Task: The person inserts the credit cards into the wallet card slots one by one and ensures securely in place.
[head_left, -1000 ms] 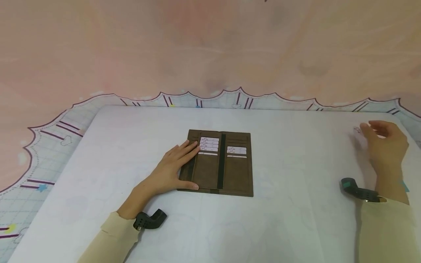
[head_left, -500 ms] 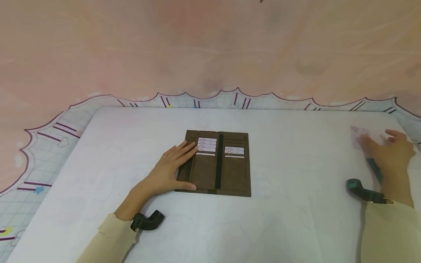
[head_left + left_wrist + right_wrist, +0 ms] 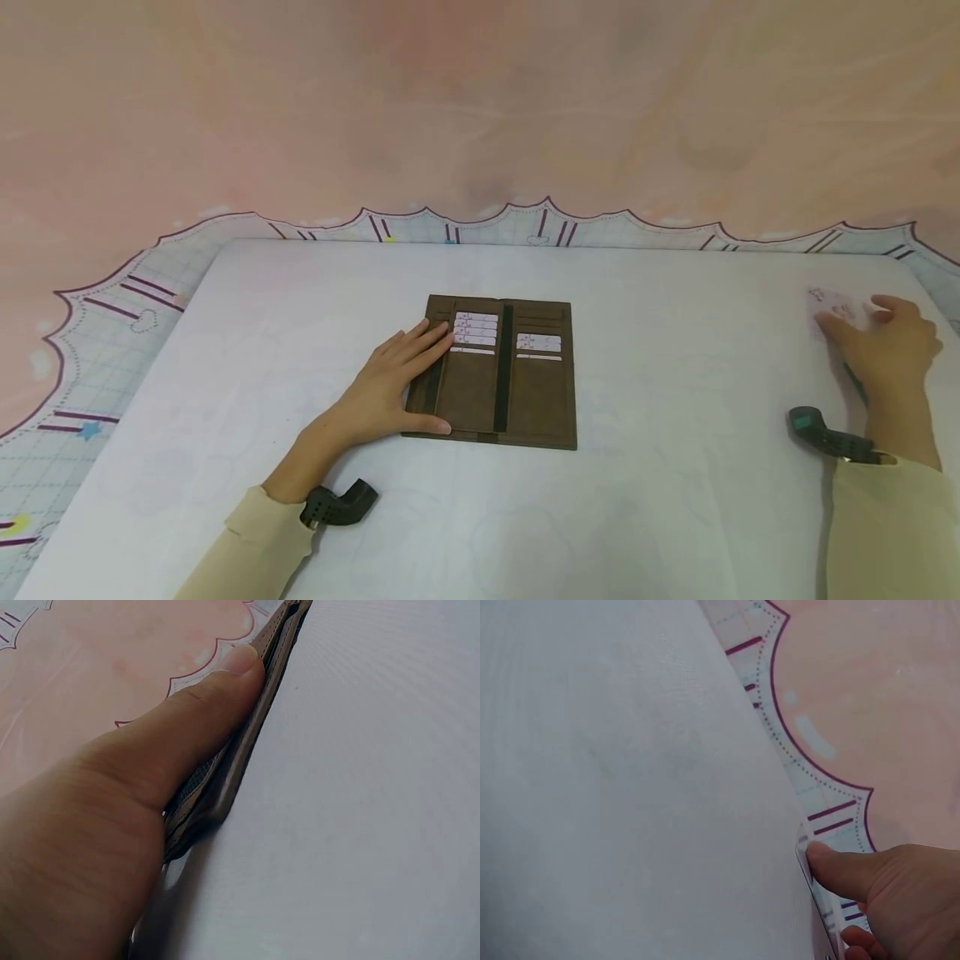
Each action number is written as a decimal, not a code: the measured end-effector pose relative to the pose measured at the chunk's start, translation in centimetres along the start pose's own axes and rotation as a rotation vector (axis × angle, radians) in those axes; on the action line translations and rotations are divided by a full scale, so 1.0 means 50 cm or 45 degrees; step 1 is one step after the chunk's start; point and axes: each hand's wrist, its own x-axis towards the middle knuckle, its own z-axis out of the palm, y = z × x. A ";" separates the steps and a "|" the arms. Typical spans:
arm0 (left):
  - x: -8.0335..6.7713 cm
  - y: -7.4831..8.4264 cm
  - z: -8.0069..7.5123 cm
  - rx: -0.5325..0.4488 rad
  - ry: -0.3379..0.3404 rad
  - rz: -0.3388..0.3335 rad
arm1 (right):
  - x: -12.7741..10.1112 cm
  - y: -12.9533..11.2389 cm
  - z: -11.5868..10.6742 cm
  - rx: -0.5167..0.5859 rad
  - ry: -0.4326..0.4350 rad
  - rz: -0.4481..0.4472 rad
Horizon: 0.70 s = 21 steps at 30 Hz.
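Observation:
A brown long wallet [image 3: 525, 392] lies open flat in the middle of the white table [image 3: 675, 483], with white cards in its left slots [image 3: 476, 329] and right slots [image 3: 538, 342]. My left hand [image 3: 408, 375] rests flat on the wallet's left panel, fingers straight. In the left wrist view its thumb [image 3: 187, 727] lies along the wallet's near edge [image 3: 251, 742]. My right hand [image 3: 862, 329] is at the table's far right edge and pinches a white card with pink marks [image 3: 828, 300]. In the right wrist view the thumb [image 3: 832, 870] presses on that card's edge [image 3: 810, 874].
A pale checked play mat with a scalloped purple border [image 3: 112, 317] lies under the table, and pink floor [image 3: 480, 100] lies beyond it. Both wrists carry small black camera mounts [image 3: 337, 504]. The right table edge runs just past the card.
My right hand came down from above the table's right edge onto the white card and now pinches it. The left hand and the wallet stayed where they were.

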 end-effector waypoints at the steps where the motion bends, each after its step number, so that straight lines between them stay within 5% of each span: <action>1: 0.001 0.000 0.001 0.000 -0.001 -0.001 | 0.002 0.000 0.001 0.008 0.000 -0.002; 21: -0.002 0.001 0.000 0.020 0.007 0.010 | -0.019 -0.041 0.015 0.048 -0.050 -0.029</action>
